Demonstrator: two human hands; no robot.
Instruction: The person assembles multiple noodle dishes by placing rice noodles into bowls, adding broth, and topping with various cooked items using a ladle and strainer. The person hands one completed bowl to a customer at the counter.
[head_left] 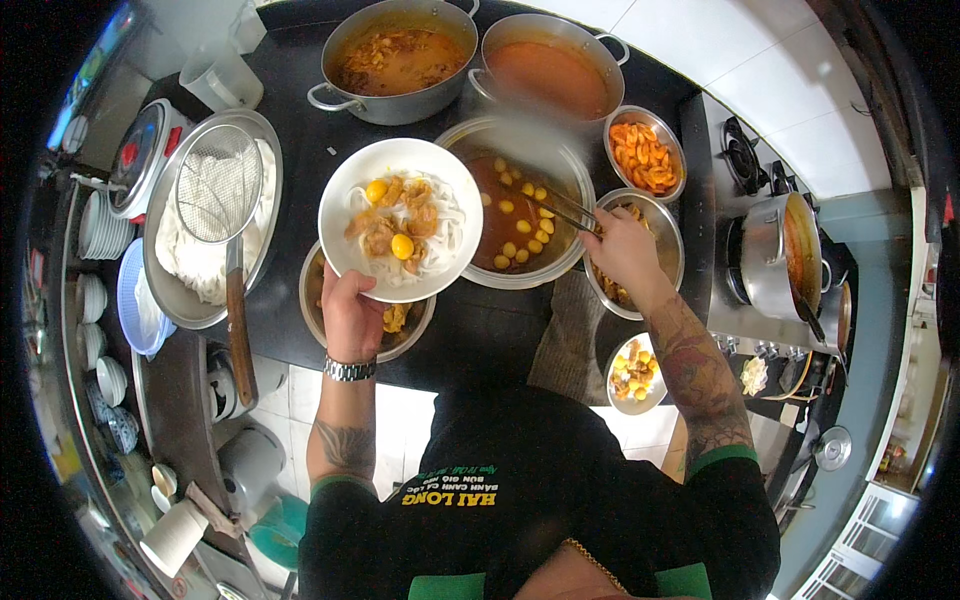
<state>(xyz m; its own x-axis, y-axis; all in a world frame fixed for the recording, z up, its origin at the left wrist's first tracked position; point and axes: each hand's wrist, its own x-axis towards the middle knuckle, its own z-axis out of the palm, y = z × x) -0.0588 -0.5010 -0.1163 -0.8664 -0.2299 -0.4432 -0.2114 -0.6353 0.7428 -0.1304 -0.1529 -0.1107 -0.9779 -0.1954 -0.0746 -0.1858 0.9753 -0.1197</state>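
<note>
Head view: left hand [350,318] grips noodle bowl [400,220]; right hand [622,250] pinches chopsticks [560,205].

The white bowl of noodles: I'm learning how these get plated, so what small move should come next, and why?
Probably lift another egg with the chopsticks across to the white bowl. The right hand has their tips in the metal bowl of eggs in brown sauce, while the left hand holds the white bowl close beside it, with only two eggs on the noodles.
</note>
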